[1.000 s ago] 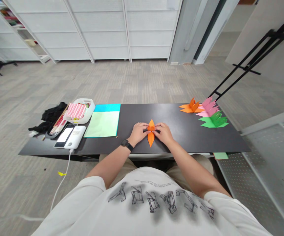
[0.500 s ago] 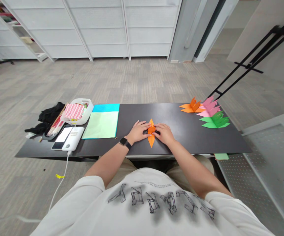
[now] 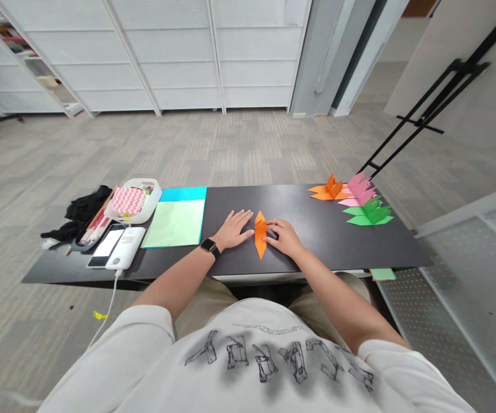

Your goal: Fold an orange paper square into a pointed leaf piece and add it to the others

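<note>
A folded piece of orange origami paper (image 3: 260, 235), pointed at both ends, lies on the dark table in front of me. My left hand (image 3: 233, 229) rests flat to its left with the fingers spread, the thumb tip close to the paper's left edge. On the other side, my right hand (image 3: 285, 236) has its thumb and fingertips at the paper's right edge, holding it there. The fingers of that hand are curved, and a dark gap shows between thumb and forefinger.
At the right stand folded paper flowers in orange (image 3: 329, 188), pink (image 3: 359, 189) and green (image 3: 368, 212). To the left lie a stack of paper sheets (image 3: 176, 223), a white power bank (image 3: 125, 248), a phone (image 3: 105, 246), a white basket (image 3: 155, 198) and black cloth (image 3: 86, 206).
My left hand has come off the orange paper and moved left, its fingers spreading. The paper now looks narrower across the middle. My right hand stays at its right edge.
</note>
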Tool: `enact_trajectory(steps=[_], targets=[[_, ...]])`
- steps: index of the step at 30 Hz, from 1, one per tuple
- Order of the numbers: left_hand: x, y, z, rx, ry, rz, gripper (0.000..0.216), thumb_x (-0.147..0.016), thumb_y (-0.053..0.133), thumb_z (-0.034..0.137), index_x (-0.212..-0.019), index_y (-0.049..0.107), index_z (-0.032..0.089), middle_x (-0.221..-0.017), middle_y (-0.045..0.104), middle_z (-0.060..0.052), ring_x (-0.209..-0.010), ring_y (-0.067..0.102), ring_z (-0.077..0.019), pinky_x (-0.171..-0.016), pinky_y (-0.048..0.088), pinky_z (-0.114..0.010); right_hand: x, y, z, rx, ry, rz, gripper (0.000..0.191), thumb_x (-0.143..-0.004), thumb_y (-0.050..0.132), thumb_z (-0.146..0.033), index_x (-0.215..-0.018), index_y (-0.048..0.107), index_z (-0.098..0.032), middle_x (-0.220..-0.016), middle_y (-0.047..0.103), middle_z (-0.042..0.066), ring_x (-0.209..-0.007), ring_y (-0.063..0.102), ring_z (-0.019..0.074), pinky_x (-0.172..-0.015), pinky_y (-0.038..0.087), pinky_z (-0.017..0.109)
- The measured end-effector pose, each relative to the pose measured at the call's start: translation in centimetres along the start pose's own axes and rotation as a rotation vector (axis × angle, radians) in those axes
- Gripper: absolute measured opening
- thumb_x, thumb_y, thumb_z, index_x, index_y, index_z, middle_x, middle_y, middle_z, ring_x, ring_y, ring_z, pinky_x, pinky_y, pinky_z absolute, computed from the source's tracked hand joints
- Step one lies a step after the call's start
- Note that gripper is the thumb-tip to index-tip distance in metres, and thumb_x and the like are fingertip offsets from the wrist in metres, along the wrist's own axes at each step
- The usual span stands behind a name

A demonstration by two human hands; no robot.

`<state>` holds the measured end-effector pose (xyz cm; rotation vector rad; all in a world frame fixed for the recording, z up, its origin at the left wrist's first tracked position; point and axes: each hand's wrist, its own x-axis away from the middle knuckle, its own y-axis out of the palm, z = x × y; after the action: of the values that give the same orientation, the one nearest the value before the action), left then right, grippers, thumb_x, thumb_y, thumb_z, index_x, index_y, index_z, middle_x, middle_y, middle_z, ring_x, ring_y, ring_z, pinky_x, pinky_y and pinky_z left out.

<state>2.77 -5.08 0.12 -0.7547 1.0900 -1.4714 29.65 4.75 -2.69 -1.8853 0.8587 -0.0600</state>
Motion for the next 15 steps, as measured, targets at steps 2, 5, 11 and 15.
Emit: enact_trajectory(steps=[2,5,11,15], targets=[[-0.6,0.1,-0.7,-0.018,-0.089,0.043,0.068,-0.113,0.031,0.056,-0.173,0.035,0.024,-0.178,0.037,-0.009,-0.167,0.031,-0.031,-0.138,0.015,-0.06,-0.4,0.1,-0.2,-0.001,0.022,0.024,0.018,-0.097,0.077,-0.037,-0.114,0.081,-0.03,-0.129,0.076,0.007,-0.122,0.068,0.0289,-0.111,0.05,0.05],[-1.9,0.3,-1.4,-0.065,-0.178,0.082,0.064,-0.114,0.028,0.051,-0.171,0.04,0.024,-0.176,0.042,-0.009,-0.166,0.033,-0.0324,-0.138,0.014,-0.062,-1.1,-0.2,-0.6,0.035,0.046,0.006,0.009,-0.097,0.076,-0.029,-0.105,0.082,-0.03,-0.115,0.078,0.005,-0.111,0.07,0.0264,-0.102,0.052,0.045],[-4.0,0.7,-2.4,-0.17,-0.216,0.089,0.063,-0.112,0.033,0.052,-0.168,0.046,0.027,-0.176,0.041,-0.011,-0.165,0.035,-0.0341,-0.136,0.017,-0.064,-0.3,-2.4,0.3,0.046,0.129,0.035,0.004,-0.095,0.076,-0.024,-0.093,0.078,-0.027,-0.099,0.076,0.003,-0.097,0.07,0.0224,-0.09,0.052,0.035],[-5.0,0.7,-2.8,-0.228,-0.251,0.091,0.065,-0.112,0.03,0.055,-0.168,0.046,0.027,-0.178,0.039,-0.009,-0.166,0.033,-0.0331,-0.136,0.02,-0.063,1.9,-5.1,2.3,-0.008,0.277,0.176,0.013,-0.096,0.07,-0.026,-0.083,0.072,-0.026,-0.087,0.072,0.002,-0.086,0.068,0.0209,-0.082,0.052,0.032]])
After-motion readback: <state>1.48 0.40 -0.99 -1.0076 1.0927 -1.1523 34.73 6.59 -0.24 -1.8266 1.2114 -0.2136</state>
